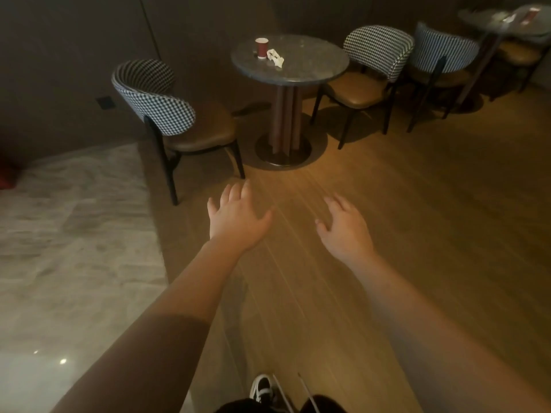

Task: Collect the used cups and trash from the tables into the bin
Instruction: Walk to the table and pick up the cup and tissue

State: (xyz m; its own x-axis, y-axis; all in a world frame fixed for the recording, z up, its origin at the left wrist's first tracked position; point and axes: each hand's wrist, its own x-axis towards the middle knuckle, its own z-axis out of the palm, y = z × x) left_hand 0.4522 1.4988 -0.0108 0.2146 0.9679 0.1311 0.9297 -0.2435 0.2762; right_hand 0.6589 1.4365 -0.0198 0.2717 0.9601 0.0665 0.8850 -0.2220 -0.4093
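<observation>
Head view: both hands are held out over the floor, left hand (pixel 237 217) and right hand (pixel 346 226) with fingers spread, nothing held. Cup (pixel 261 48) stands near the table's (pixel 313 67) left edge, crumpled napkin (pixel 275 57) just beside it. No bin is seen. Table should be approached first; cup best gripped mid-body, napkin pinched separately.

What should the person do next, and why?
Probably step toward the near round table: both the left hand and right hand are open and empty, well short of it, while a red paper cup and a crumpled napkin sit there uncollected. No bin is in view.
</observation>
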